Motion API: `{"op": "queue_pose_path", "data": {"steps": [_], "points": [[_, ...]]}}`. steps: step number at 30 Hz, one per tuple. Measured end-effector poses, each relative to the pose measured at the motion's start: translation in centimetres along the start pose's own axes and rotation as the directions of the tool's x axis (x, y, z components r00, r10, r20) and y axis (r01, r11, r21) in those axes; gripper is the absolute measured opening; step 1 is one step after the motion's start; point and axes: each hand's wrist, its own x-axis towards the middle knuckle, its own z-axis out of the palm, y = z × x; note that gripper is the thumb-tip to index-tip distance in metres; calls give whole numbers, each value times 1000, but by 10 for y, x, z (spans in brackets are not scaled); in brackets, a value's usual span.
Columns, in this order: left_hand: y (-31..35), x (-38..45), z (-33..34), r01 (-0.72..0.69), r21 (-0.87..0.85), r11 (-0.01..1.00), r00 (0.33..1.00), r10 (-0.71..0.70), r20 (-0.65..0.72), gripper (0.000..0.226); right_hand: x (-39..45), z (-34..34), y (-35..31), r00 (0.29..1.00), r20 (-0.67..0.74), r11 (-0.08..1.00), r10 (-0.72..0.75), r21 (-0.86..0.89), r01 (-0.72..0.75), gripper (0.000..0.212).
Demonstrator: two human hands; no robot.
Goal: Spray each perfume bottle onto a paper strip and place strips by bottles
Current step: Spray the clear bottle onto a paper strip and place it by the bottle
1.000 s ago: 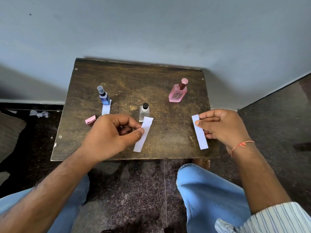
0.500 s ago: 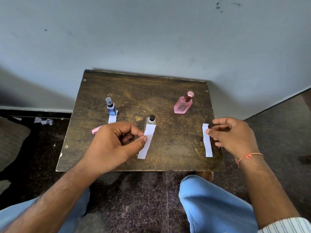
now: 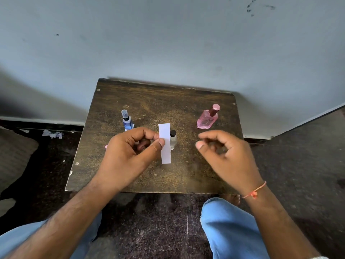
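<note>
Three perfume bottles stand on a small dark wooden table point(image 3: 168, 101): a blue spray bottle point(image 3: 126, 119) at the left, a small clear bottle with a black cap point(image 3: 173, 139) in the middle, and a pink bottle point(image 3: 206, 118) at the right. My left hand point(image 3: 128, 156) pinches a white paper strip point(image 3: 165, 144) between thumb and forefinger, holding it lengthwise just in front of the clear bottle. My right hand point(image 3: 227, 157) hovers over the table's right side, slightly blurred, fingers curled and apart, holding nothing. Another strip's corner point(image 3: 131, 127) shows beside the blue bottle.
A small pink object point(image 3: 106, 146) peeks out behind my left hand. The table stands against a grey wall. Torn paper scraps point(image 3: 53, 134) lie on the dark floor at the left. My knees in blue trousers are below the table's front edge.
My left hand has lifted the middle strip and turned it more upright. My right hand has let go of the right strip and moved left; that strip is out of sight now.
</note>
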Motion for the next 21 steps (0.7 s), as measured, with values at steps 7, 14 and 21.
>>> {"op": "queue_pose_path", "data": {"steps": [7,14,21], "points": [[13,6,2,33,-134,990,999,-38,-36,21,2,43,-6,988,137,998,-68,5,68,59],[17,7,-2,27,-204,979,999,-35,-34,16,5,59,-8,988,129,994,-85,-58,93,53],[14,8,-7,36,-189,981,998,-47,-52,18,3,69,-3,994,87,987,-71,-141,83,49]]}}
